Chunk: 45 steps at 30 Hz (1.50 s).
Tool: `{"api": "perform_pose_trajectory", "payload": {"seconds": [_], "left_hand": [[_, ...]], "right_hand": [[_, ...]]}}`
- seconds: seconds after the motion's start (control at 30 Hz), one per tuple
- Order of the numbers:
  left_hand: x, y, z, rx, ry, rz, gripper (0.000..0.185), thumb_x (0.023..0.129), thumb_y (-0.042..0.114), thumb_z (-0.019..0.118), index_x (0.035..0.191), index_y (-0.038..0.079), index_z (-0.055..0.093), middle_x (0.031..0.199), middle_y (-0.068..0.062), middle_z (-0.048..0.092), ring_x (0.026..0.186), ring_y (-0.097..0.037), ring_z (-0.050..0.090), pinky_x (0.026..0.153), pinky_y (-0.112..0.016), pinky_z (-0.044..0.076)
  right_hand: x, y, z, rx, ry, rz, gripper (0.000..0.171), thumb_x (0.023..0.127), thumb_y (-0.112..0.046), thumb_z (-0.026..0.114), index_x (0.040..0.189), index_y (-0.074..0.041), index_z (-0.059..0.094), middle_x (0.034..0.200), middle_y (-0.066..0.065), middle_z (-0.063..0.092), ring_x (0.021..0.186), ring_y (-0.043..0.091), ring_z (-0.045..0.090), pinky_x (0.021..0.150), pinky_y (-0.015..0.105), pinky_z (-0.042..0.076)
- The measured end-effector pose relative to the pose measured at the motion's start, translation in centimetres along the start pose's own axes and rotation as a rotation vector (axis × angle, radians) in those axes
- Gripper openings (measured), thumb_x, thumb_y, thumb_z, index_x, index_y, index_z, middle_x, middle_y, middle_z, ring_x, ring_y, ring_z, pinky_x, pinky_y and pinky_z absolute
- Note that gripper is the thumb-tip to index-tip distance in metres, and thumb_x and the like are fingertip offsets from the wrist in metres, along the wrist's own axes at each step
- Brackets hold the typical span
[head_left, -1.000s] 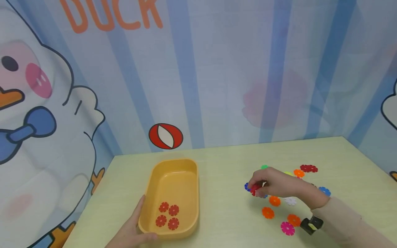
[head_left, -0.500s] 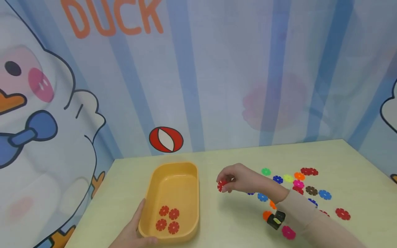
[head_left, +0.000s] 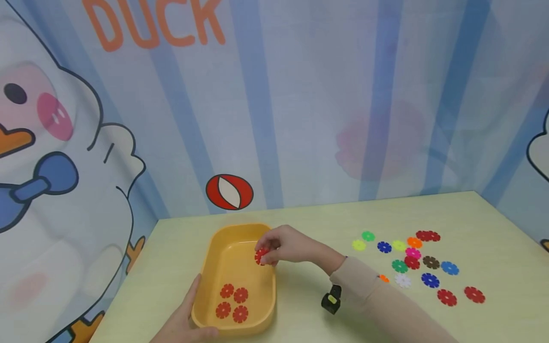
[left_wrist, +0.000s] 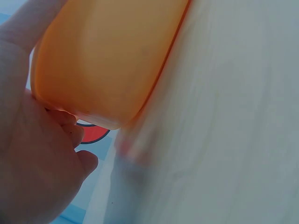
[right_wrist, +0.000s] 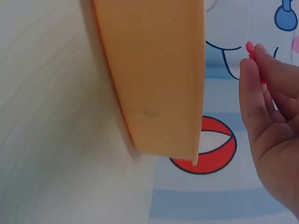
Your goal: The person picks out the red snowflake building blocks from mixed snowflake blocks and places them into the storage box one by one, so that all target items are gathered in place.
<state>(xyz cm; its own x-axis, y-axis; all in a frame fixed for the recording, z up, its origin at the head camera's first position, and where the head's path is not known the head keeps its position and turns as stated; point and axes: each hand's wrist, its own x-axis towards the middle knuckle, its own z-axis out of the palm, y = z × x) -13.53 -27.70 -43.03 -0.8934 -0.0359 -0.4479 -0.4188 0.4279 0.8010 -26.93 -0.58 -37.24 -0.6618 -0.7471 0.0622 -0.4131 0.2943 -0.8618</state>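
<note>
Fifth red disc over tray; four in, three red left out.

Right hand (head_left: 285, 247) pinches a red snowflake disc (head_left: 260, 256) on edge, face leftward, above the orange tray (head_left: 214, 247), long axis near-to-far; left hand (head_left: 182, 321) grips its near-left corner. Four red discs (head_left: 232, 302) lie inside; loose discs (head_left: 411, 259) far right.
</note>
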Motion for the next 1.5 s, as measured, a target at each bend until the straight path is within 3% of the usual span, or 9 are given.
{"api": "perform_pose_trajectory", "payload": {"seconds": [0.17,0.43,0.63,0.87,1.37,1.5], "left_hand": [[-0.1,0.1,0.0,0.024,0.007,0.012,0.132,0.069,0.04,0.085,0.154,0.016,-0.013,0.154,-0.028,0.02,0.115,-0.032,0.056,0.096,-0.056,0.048],[-0.2,-0.1,0.0,0.019,0.004,0.011,0.131,0.07,0.037,0.085,0.154,0.016,-0.013,0.153,-0.029,0.02,0.111,-0.03,0.057,0.094,-0.055,0.05],[-0.1,-0.2,0.0,0.064,0.009,0.021,0.128,0.072,0.045,0.082,0.155,0.016,-0.011,0.155,-0.026,0.017,0.118,-0.038,0.048,0.097,-0.062,0.044],[0.2,0.0,0.1,0.097,0.011,0.064,0.122,0.075,0.05,0.076,0.155,0.015,-0.008,0.157,-0.024,0.014,0.129,-0.044,0.036,0.103,-0.07,0.032],[0.0,-0.1,0.1,0.049,0.001,0.056,0.122,0.075,0.048,0.078,0.155,0.018,-0.009,0.156,-0.023,0.019,0.121,-0.035,0.046,0.1,-0.059,0.044],[0.0,-0.2,0.0,0.04,-0.006,0.073,0.121,0.077,0.046,0.078,0.155,0.018,-0.01,0.157,-0.024,0.016,0.126,-0.039,0.043,0.102,-0.062,0.04]], "right_hand": [[2.0,-0.6,1.4,0.024,0.005,0.045,0.018,0.084,-0.006,0.073,0.102,-0.004,0.069,0.078,0.002,0.07,0.065,0.013,0.064,0.065,0.028,0.06],[4.9,-0.4,3.8,0.086,0.058,0.118,0.019,0.082,-0.008,0.076,0.101,-0.006,0.071,0.078,0.001,0.07,0.065,0.015,0.066,0.068,0.035,0.061],[6.5,0.0,5.4,0.122,0.084,0.148,0.02,0.083,-0.009,0.075,0.102,-0.005,0.072,0.078,0.001,0.07,0.067,0.015,0.068,0.072,0.038,0.061],[7.2,0.4,6.4,0.157,0.067,0.151,0.018,0.086,-0.01,0.073,0.102,-0.005,0.071,0.08,0.001,0.069,0.069,0.015,0.068,0.07,0.031,0.061],[7.7,1.1,7.5,0.121,0.038,0.308,0.022,0.087,-0.007,0.07,0.109,-0.004,0.071,0.08,0.002,0.069,0.069,0.016,0.066,0.072,0.026,0.059],[7.6,1.0,7.7,0.122,0.045,0.365,0.021,0.086,-0.007,0.07,0.107,-0.005,0.072,0.082,0.001,0.069,0.072,0.018,0.066,0.076,0.029,0.059]]}}
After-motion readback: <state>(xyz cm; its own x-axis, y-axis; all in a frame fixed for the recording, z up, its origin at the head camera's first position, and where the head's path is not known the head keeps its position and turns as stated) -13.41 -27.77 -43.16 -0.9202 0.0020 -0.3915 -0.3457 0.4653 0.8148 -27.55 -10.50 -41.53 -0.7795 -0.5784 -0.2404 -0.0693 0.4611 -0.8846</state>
